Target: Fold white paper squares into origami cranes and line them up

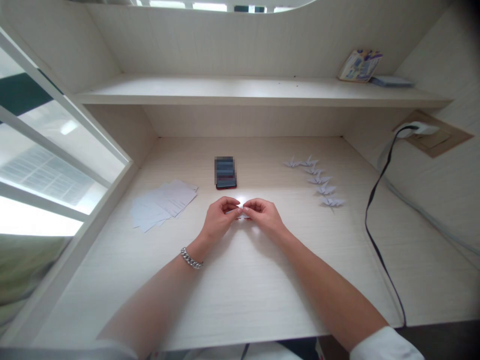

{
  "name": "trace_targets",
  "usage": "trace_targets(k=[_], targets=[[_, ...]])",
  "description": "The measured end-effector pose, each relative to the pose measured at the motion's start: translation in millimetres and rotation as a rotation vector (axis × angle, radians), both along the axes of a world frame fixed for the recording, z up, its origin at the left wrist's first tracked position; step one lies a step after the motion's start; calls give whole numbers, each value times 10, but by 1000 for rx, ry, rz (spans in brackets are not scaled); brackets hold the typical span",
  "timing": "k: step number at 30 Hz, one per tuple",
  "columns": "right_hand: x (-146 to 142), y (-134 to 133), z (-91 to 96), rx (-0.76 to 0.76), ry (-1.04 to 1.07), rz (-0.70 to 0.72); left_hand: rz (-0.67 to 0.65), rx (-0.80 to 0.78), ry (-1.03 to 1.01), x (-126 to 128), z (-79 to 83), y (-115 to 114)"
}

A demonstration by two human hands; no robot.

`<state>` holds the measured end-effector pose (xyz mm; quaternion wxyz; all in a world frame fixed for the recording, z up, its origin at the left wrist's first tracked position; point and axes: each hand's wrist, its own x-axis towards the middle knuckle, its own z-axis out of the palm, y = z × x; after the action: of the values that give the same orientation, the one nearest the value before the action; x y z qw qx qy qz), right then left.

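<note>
Between my hands is a small piece of white paper [243, 217], mostly hidden by the fingers. My left hand [221, 216], with a chain bracelet at its wrist, pinches one side of the paper. On the other side, my right hand [262, 215] grips it with thumb and fingertips, and the two thumbs nearly meet. A phone [225, 172] lies just beyond the hands. Off to the left, loose white sheets [163, 204] are spread in an overlapping pile. Several folded paper cranes [325, 189] stand in a curved row to the right.
A black cable [369, 205] runs from a charger in the wall socket [435, 132] down the desk's right side. Above the desk's back is a shelf [210, 89] bearing a colourful box [360, 65] and a flat item [392, 81]. White bars [45, 200] border the left.
</note>
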<state>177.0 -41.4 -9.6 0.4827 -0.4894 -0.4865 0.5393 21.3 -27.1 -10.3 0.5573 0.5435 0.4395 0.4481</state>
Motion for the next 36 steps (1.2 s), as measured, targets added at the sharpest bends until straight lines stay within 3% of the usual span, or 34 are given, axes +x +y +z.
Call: trace_targets(k=[16,25,36], targets=[[42,34,-68,59,-59,-17,4,-45,-47,13,-9,9],[24,5,-37,82,-76,-3,0,57,63,12,-41,-4],[38,11,-47,110,-84,-24,-60,75,48,-8,-49,2]])
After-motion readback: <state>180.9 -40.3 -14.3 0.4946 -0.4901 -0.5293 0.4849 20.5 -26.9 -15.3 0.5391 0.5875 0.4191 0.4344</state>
